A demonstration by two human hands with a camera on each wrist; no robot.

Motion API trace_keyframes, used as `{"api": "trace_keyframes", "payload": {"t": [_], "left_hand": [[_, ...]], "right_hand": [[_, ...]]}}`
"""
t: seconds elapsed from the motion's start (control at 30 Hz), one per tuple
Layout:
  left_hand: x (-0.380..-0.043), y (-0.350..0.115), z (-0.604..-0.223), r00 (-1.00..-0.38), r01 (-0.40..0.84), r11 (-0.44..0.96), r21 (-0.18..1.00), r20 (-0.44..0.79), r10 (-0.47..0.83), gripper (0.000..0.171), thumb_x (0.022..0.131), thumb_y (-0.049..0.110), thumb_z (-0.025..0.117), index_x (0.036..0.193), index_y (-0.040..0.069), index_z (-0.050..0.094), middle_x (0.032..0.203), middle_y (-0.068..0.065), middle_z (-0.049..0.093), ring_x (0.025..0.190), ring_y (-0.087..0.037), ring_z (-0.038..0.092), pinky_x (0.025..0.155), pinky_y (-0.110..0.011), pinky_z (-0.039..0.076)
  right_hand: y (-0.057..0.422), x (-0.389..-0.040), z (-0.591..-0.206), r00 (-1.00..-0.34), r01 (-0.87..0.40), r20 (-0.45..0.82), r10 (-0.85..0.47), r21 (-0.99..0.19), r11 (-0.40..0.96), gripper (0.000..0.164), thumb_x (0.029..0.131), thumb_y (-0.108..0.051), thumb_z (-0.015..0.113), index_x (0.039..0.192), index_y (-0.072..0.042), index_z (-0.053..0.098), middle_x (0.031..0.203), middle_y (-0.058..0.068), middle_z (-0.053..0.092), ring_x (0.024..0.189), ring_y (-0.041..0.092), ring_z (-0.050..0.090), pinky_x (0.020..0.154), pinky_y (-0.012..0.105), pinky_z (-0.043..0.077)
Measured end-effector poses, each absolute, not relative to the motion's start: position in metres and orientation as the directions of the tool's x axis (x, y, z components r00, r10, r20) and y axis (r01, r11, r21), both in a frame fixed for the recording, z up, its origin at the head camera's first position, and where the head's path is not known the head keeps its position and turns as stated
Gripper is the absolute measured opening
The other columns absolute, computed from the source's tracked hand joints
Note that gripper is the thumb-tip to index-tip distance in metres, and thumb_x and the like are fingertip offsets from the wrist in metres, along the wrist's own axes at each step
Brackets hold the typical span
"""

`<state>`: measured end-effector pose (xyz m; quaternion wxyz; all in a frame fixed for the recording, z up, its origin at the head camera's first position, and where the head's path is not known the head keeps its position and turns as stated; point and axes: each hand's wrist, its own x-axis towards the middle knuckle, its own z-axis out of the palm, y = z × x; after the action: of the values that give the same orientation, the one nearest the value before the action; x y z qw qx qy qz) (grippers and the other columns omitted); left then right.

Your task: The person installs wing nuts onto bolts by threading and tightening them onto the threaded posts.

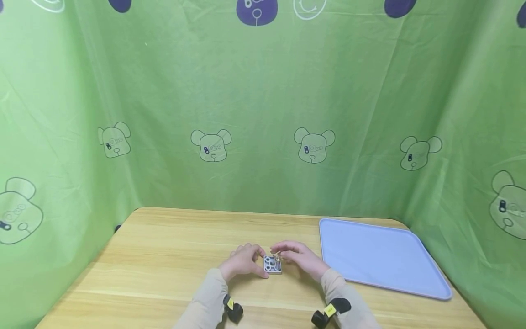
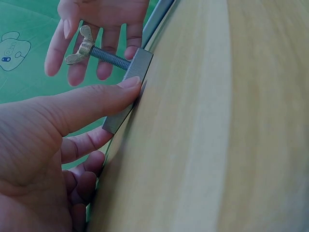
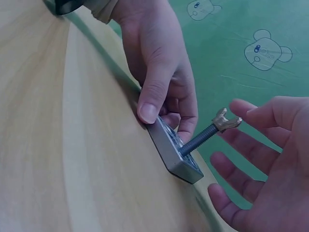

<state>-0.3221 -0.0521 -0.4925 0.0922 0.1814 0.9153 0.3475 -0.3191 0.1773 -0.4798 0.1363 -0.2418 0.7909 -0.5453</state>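
A small square grey metal block [image 1: 270, 270] with round holes in its top lies on the wooden table. My left hand [image 1: 245, 262] holds it by the edges, thumb on the near side and a finger on the far side. From the block's right part rises a threaded bolt [image 3: 199, 139], topped by a brass-coloured wing nut [image 3: 226, 122]. Around the wing nut, my right hand [image 1: 303, 258] hovers with its fingers spread and loosely bent. In the right wrist view a fingertip comes close to one wing, with a gap showing between.
To the right on the table [image 1: 172, 256] lies a large light-blue tray [image 1: 382, 256], close to my right forearm. Green curtains [image 1: 263, 183] with bear-head prints hang behind the table and along both sides. Each sleeve carries a black wrist camera.
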Motion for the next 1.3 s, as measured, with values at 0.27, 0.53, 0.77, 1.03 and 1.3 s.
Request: {"api": "trace_keyframes", "payload": {"t": [0.27, 0.53, 0.77, 1.03, 1.3], "left_hand": [[-0.3232, -0.0523, -0.4933, -0.917, 0.269, 0.693, 0.669, -0.042, 0.397, 0.052, 0.061, 0.036, 0.088, 0.103, 0.022, 0.063, 0.092, 0.001, 0.052, 0.084, -0.018, 0.04, 0.077, -0.034, 0.029], [-0.3218, -0.0516, -0.4902, -0.915, 0.279, 0.695, 0.663, -0.037, 0.402, 0.052, 0.061, 0.035, 0.088, 0.105, 0.02, 0.063, 0.092, 0.0, 0.052, 0.084, -0.018, 0.04, 0.076, -0.034, 0.03], [-0.321, -0.052, -0.4894, -0.914, 0.284, 0.694, 0.661, -0.032, 0.405, 0.052, 0.061, 0.034, 0.088, 0.105, 0.019, 0.062, 0.091, -0.001, 0.052, 0.084, -0.018, 0.04, 0.076, -0.034, 0.03], [-0.3198, -0.0522, -0.4887, -0.913, 0.277, 0.689, 0.67, -0.04, 0.405, 0.052, 0.062, 0.034, 0.088, 0.105, 0.019, 0.062, 0.092, 0.0, 0.052, 0.085, -0.019, 0.039, 0.076, -0.034, 0.029], [-0.3201, -0.0523, -0.4892, -0.914, 0.28, 0.69, 0.667, -0.034, 0.404, 0.052, 0.061, 0.034, 0.088, 0.105, 0.019, 0.063, 0.092, -0.001, 0.052, 0.085, -0.018, 0.04, 0.076, -0.034, 0.029]], "right_hand": [[0.1809, -0.3196, -0.4806, -0.801, -0.235, 0.023, -0.599, -0.931, 0.278, 0.036, 0.097, -0.014, 0.047, 0.129, -0.007, 0.06, 0.138, 0.016, 0.057, 0.122, 0.024, 0.054, 0.102, 0.048, 0.043], [0.1821, -0.3221, -0.4827, -0.802, -0.239, 0.022, -0.596, -0.928, 0.287, 0.034, 0.095, -0.017, 0.053, 0.126, -0.008, 0.062, 0.131, 0.015, 0.061, 0.12, 0.026, 0.054, 0.1, 0.041, 0.04], [0.1798, -0.3228, -0.4841, -0.806, -0.238, 0.051, -0.59, -0.94, 0.243, 0.031, 0.092, -0.014, 0.059, 0.121, -0.001, 0.06, 0.123, 0.023, 0.062, 0.111, 0.02, 0.059, 0.097, 0.036, 0.041], [0.1761, -0.3204, -0.4833, -0.841, -0.221, 0.04, -0.539, -0.936, 0.275, 0.028, 0.09, -0.014, 0.062, 0.115, -0.002, 0.061, 0.119, 0.02, 0.063, 0.11, 0.023, 0.057, 0.093, 0.037, 0.041], [0.1748, -0.3201, -0.4849, -0.85, -0.238, 0.042, -0.525, -0.92, 0.312, 0.028, 0.089, -0.017, 0.064, 0.113, -0.002, 0.062, 0.118, 0.016, 0.064, 0.11, 0.022, 0.056, 0.098, 0.043, 0.038]]}}
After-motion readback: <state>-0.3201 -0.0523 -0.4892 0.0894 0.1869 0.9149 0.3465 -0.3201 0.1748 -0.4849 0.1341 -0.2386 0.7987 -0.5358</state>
